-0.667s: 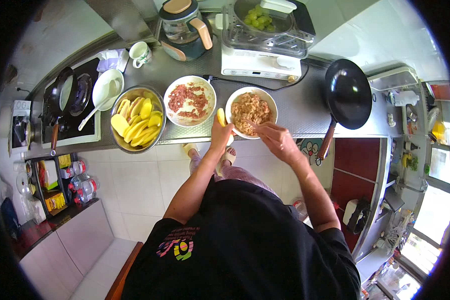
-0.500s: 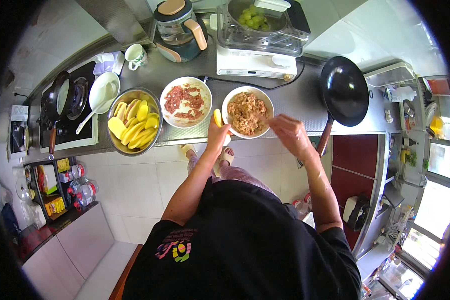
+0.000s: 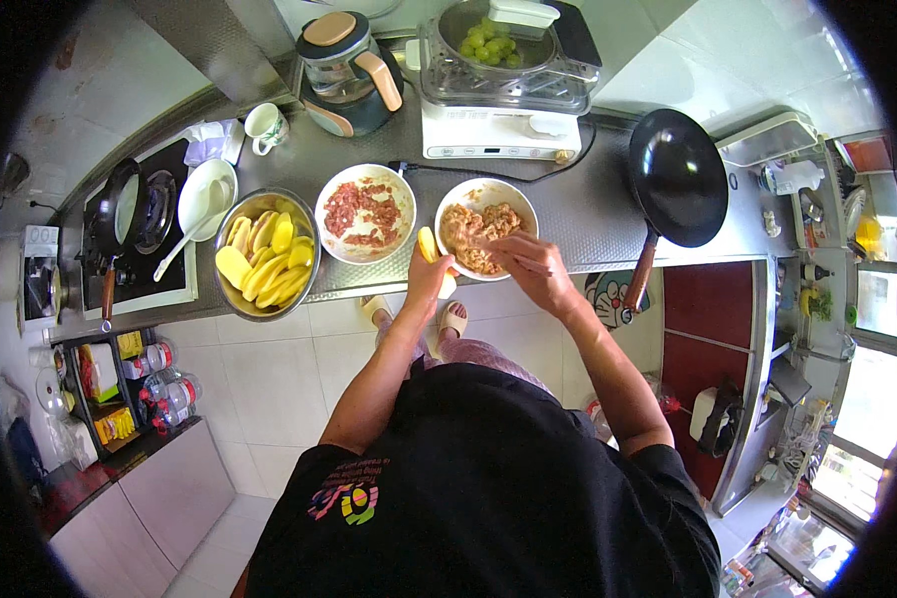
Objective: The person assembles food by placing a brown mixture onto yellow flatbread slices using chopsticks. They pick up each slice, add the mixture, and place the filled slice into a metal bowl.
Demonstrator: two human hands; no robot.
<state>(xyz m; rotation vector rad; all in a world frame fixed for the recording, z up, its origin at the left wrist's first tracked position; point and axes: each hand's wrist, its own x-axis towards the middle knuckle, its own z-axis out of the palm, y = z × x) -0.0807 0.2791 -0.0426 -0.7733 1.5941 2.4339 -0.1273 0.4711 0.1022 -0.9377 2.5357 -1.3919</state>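
A yellow slice (image 3: 428,244) is held in the left hand (image 3: 427,279), closed around it, beside the white bowl (image 3: 448,209) of filling on the table (image 3: 588,214). The right hand (image 3: 528,267), fingers bent, is dipped into the bowl; whether filling is pinched cannot be told. The slice is probably light, soft and easily broken, so it is best held gently by its edges.

You look steeply down from head height through one wide fisheye view, the desk (image 3: 608,214) far ahead, your torso near, floor on the left.

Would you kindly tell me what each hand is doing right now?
Left hand: holding a yellow slice.
Right hand: over the mince bowl; grip cannot be told.
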